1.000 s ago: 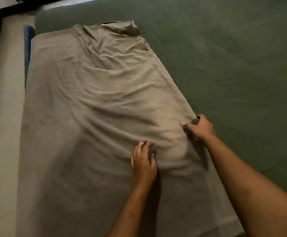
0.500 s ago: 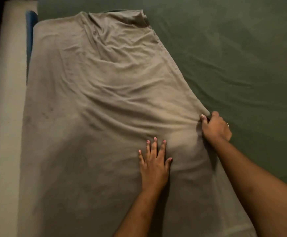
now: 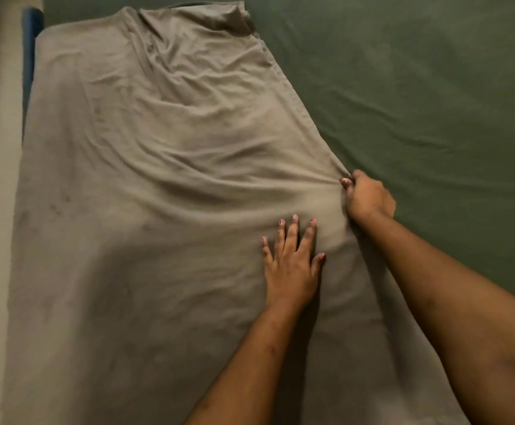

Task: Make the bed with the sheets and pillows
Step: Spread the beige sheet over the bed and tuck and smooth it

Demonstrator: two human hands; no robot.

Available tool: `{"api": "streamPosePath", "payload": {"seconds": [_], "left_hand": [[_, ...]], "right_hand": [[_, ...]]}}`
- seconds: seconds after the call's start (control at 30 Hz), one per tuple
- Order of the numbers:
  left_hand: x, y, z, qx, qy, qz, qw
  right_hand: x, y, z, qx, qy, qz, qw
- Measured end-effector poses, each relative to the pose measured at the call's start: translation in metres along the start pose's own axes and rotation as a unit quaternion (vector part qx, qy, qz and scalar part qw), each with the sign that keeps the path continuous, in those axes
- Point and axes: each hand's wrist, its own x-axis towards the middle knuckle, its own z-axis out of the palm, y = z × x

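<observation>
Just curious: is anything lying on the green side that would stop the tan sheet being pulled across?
Nothing visible does. The right hand grips the tan sheet at its edge, the left hand presses flat on it, and the green sheet shows only wrinkles.

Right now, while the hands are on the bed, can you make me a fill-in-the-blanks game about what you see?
1. The right hand grips the tan sheet at its ____.
2. The bottom sheet is coloured ____.
3. The left hand lies flat, fingers straight, on the ____ sheet.
Missing words: edge; green; tan.
</observation>
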Motion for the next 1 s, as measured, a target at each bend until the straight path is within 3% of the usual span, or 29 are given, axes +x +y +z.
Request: {"api": "streamPosePath", "payload": {"seconds": [0.3,0.53,0.77,1.0], "left_hand": [[0.043,0.001,-0.006,-0.003,0.013,-0.035,0.999],[0.073,0.015,-0.002,0.001,0.027,-0.059,0.998],[0.100,0.018,-0.008,-0.007,0.045,-0.074,0.996],[0.123,0.002,-0.013,0.030,0.051,-0.097,0.994]], "right_hand": [[0.044,-0.016,0.003,0.033,-0.001,0.030,0.999],[0.085,-0.056,0.006,-0.008,-0.057,-0.061,0.996],[0.100,-0.038,0.010,-0.025,-0.011,-0.083,0.996],[0.112,-0.066,0.005,-0.009,-0.002,-0.078,0.997]]}}
